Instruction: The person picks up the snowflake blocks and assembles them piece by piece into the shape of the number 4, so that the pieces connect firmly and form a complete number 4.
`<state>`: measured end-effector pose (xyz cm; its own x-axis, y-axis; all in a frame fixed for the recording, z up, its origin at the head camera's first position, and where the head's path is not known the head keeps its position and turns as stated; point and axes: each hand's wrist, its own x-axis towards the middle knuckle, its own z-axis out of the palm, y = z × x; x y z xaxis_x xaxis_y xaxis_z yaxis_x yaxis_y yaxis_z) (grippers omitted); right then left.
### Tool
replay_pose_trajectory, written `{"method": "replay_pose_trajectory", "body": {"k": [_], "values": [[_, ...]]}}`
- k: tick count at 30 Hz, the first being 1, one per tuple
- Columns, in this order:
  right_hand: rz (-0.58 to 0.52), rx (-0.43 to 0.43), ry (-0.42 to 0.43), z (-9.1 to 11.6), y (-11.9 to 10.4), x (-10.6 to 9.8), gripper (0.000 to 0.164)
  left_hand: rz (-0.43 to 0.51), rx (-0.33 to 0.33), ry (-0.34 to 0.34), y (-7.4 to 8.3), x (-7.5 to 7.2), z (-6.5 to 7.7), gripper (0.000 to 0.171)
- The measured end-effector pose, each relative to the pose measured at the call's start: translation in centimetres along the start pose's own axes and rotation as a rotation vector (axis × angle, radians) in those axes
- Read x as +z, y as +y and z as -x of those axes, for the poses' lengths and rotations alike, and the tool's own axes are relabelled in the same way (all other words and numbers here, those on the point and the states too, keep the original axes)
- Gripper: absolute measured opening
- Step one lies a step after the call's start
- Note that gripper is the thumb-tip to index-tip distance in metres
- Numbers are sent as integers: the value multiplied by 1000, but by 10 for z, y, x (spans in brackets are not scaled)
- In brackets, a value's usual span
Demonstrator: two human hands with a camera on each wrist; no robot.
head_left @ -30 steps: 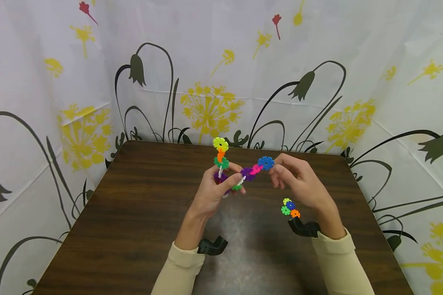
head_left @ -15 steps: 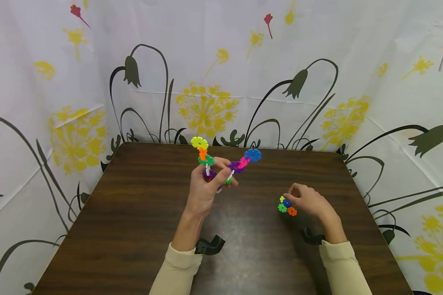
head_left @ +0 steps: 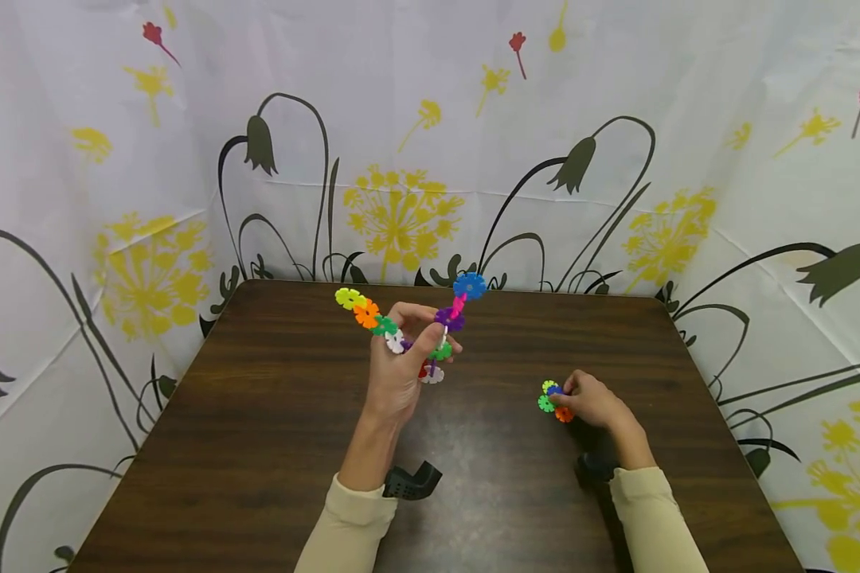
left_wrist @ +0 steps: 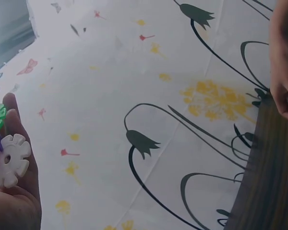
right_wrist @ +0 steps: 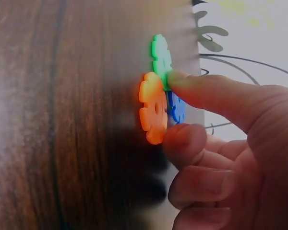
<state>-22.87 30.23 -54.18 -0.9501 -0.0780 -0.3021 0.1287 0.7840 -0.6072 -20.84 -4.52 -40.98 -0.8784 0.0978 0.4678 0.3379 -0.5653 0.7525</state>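
Note:
My left hand (head_left: 394, 374) grips a chain of interlocking flower discs above the table, thumb across its middle. A yellow disc (head_left: 349, 298) ends one arm of the chain at upper left; a blue disc (head_left: 469, 286) tops the other. A white disc (left_wrist: 12, 160) of the chain shows against the palm in the left wrist view. At the right, my right hand (head_left: 598, 404) pinches a loose blue disc (right_wrist: 178, 110) between thumb and forefinger. Around it lie a green disc (right_wrist: 160, 60), an orange disc (right_wrist: 152, 110) and a yellow disc (head_left: 549, 387). The palm partly hides the chain.
The dark wood table (head_left: 272, 446) carries the loose discs right of centre. Behind its far edge hangs a white curtain (head_left: 408, 72) printed with flowers. A black wrist mount (head_left: 412, 481) sticks out beside the left cuff.
My right hand has left the chain's blue end and come down to the loose discs. The left hand has shifted slightly left and turned the chain, its yellow end swinging left.

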Motion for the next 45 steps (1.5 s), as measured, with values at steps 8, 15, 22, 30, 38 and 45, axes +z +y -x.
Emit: {"method": "replay_pose_trajectory", "body": {"k": [8,15,22,30,38,45], "values": [[-241,-120,-5,-5,7,-6,27,9,-70,22,-3,5,-3,5],[-595,-307,-41,13,-36,-20,40,4,-62,1,-6,10,-6,8],[-729,-549,59,46,-98,-34,27,-120,-50,10,-7,15,-8,9],[-909,-644,116,75,-159,-33,30,-266,51,-36,-9,22,-8,19],[-1119,-632,66,80,-190,-21,25,-297,127,-57,-9,23,-6,21],[-1157,-592,22,81,-196,-14,26,-271,157,-73,-8,23,-4,20]]}}
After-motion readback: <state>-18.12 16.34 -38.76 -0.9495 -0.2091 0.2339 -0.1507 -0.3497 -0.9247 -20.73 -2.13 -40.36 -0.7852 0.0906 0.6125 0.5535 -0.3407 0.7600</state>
